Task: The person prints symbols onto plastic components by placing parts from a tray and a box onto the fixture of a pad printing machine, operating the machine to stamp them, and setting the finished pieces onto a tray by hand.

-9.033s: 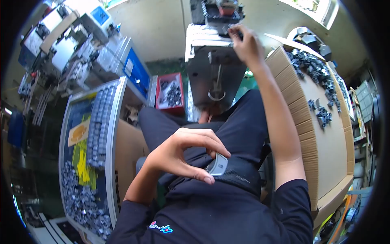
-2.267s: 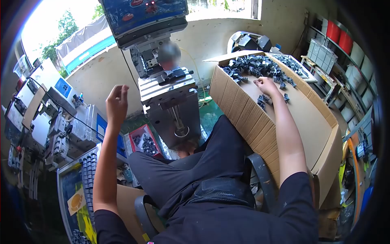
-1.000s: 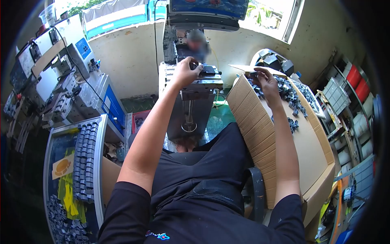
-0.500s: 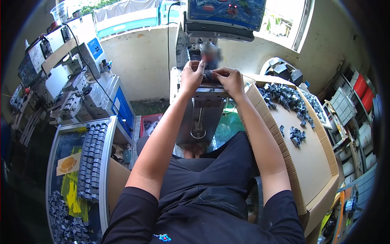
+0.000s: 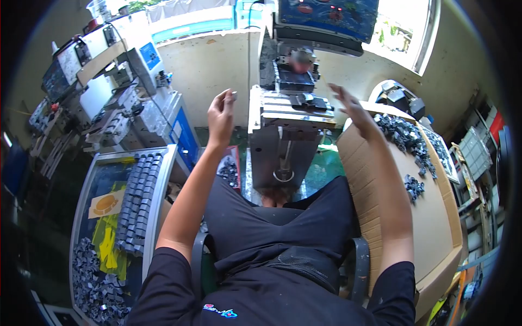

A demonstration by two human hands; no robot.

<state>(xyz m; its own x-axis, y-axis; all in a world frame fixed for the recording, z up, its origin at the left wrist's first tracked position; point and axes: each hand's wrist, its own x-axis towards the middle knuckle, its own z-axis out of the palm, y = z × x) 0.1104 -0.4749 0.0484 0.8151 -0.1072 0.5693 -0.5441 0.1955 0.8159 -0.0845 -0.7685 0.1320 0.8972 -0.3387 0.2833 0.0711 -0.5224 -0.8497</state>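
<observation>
My left hand (image 5: pixel 221 118) is raised to the left of the machine bed, its fingers pinched round a small grey plastic part (image 5: pixel 234 95). My right hand (image 5: pixel 354 113) is in the air to the right of the bed, above the cardboard's corner, fingers stretched out and holding nothing. Between the hands stands what looks like a pad printing machine (image 5: pixel 283 146). A small dark part with a shiny top (image 5: pixel 308 98) sits on its metal fixture (image 5: pixel 272 107). Above and behind it hangs a blurred reddish pad (image 5: pixel 300 62).
Dark plastic parts (image 5: pixel 399 133) lie heaped on a cardboard sheet (image 5: pixel 429 228) at my right. At left, a framed tray (image 5: pixel 168 163) carries rows of grey parts (image 5: pixel 136 201) and a loose pile (image 5: pixel 89 271). A red bin (image 5: pixel 236 157) stands beside the machine.
My hands have moved apart from the fixture, the left outward with a small grey part, the right outward and opened. The view has shifted, so the machine appears further right.
</observation>
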